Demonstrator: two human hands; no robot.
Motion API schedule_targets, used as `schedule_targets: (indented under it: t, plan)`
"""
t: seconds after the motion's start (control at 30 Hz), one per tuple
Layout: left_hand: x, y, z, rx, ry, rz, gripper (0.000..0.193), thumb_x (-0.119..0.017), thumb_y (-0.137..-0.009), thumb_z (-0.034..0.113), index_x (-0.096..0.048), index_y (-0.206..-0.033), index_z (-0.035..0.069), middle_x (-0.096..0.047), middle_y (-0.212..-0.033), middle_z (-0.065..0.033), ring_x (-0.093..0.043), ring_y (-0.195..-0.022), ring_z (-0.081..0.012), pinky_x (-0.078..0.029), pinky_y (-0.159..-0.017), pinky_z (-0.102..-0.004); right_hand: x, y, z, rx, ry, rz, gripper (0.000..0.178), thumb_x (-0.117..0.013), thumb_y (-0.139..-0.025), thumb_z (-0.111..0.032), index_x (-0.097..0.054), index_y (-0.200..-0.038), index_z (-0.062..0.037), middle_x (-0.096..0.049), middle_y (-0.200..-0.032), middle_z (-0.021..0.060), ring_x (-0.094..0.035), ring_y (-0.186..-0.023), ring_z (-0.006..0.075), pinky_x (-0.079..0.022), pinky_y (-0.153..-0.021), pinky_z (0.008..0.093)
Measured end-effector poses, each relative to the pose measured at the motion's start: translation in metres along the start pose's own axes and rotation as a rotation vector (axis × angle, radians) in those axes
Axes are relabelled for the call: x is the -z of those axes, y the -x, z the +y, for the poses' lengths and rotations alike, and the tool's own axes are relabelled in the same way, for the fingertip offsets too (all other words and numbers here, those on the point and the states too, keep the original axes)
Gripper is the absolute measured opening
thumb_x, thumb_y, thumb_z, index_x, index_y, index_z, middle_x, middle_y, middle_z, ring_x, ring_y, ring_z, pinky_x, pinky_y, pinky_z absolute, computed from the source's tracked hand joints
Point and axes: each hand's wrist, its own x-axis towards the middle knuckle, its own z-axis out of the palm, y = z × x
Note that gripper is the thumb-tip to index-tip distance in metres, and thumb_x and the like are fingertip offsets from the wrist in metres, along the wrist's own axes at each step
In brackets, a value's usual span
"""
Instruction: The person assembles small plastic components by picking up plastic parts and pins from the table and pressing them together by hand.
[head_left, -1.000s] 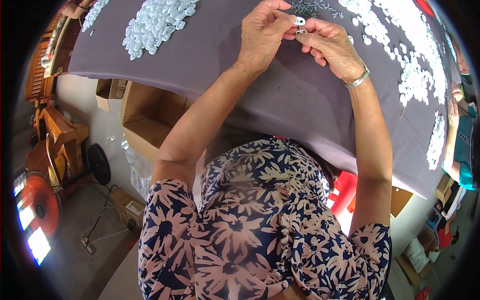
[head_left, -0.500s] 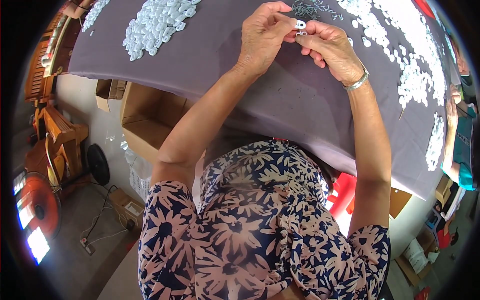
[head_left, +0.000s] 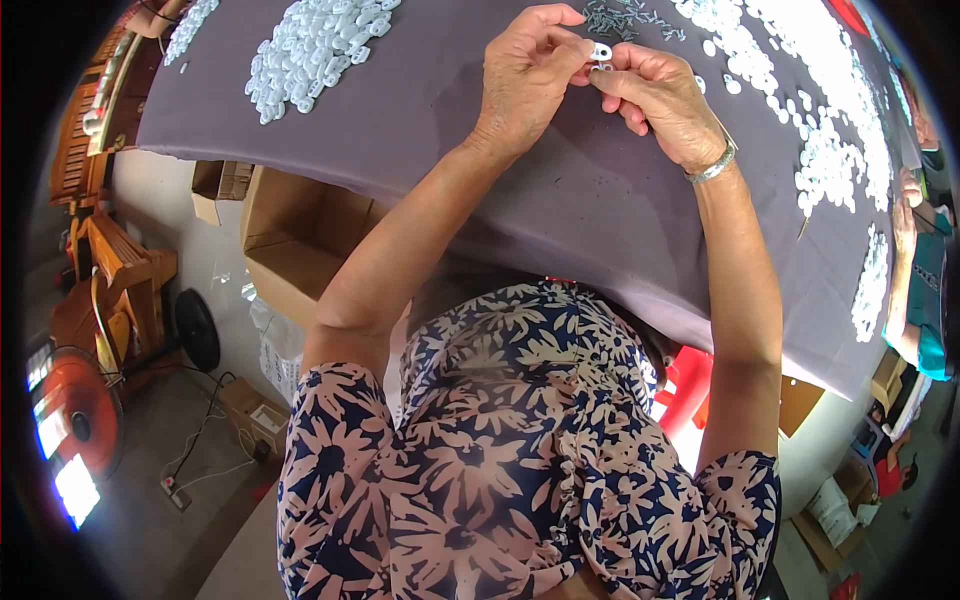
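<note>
1. Upper left of the frame: a heap of white plastic pieces [head_left: 315, 45] on the grey-covered worktop [head_left: 440, 110].
2. Top centre: the left hand [head_left: 525, 80] is curled, its fingertips pinching a small white clip [head_left: 600, 50].
3. Right beside it, the right hand [head_left: 665, 100] pinches the same clip from below. It looks light, stiff and easily dropped, so the edges are probably the best hold.
</note>
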Motion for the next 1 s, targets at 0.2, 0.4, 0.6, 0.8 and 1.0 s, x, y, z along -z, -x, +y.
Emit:
schedule_targets:
  t: [0.2, 0.4, 0.6, 0.8, 1.0]
  plan:
    - [-0.003, 0.001, 0.002, 0.016, -0.069, 0.031, 0.024, -0.056, -0.09, -0.002, -0.054, -0.114, 0.003, -0.062, -0.085, -0.0018, -0.057, -0.073, -0.0065, -0.048, -0.065, -0.0211, -0.003, 0.001, -0.003, 0.002, -0.019, 0.042, 0.014, -0.064, -0.088, -0.02, -0.064, -0.086, -0.0062, -0.057, -0.066, -0.0015, -0.041, -0.047, -0.0003, -0.03, -0.041, 0.0154]
    - [-0.006, 0.002, 0.011, 0.016, -0.057, 0.016, 0.024, -0.056, -0.09, -0.002, -0.054, -0.114, 0.003, -0.063, -0.084, -0.0015, -0.057, -0.073, -0.006, -0.048, -0.065, -0.0205, -0.001, -0.001, 0.001, -0.003, 0.004, 0.033, 0.014, -0.065, -0.088, -0.02, -0.065, -0.086, -0.0059, -0.058, -0.066, -0.001, -0.041, -0.046, 0.0004, -0.031, -0.042, 0.0158]
    - [-0.003, 0.001, 0.006, 0.002, -0.13, 0.011, 0.026, -0.057, -0.089, -0.003, -0.054, -0.114, 0.003, -0.062, -0.084, -0.0007, -0.056, -0.074, -0.0051, -0.048, -0.066, -0.0198, -0.004, 0.0, -0.001, -0.006, 0.004, 0.054, 0.015, -0.065, -0.089, -0.02, -0.065, -0.086, -0.005, -0.06, -0.069, 0.0002, -0.041, -0.046, 0.0008, -0.031, -0.042, 0.0159]
    - [-0.004, 0.0, 0.01, 0.02, -0.129, 0.013, 0.025, -0.057, -0.089, -0.003, -0.054, -0.114, 0.002, -0.062, -0.085, -0.0009, -0.056, -0.074, -0.0054, -0.048, -0.066, -0.02, -0.005, -0.001, 0.002, -0.006, -0.028, 0.066, 0.015, -0.065, -0.089, -0.019, -0.065, -0.087, -0.0043, -0.063, -0.074, 0.0024, -0.041, -0.047, 0.0009, -0.032, -0.042, 0.016]
    - [-0.004, 0.0, 0.013, -0.001, -0.112, -0.02, 0.026, -0.056, -0.09, -0.004, -0.052, -0.115, 0.001, -0.061, -0.085, -0.0014, -0.056, -0.075, -0.0057, -0.048, -0.067, -0.0201, -0.004, -0.002, 0.005, -0.003, -0.057, 0.064, 0.014, -0.065, -0.089, -0.017, -0.065, -0.087, -0.0039, -0.065, -0.076, 0.0031, -0.041, -0.047, 0.0008, -0.032, -0.042, 0.0159]
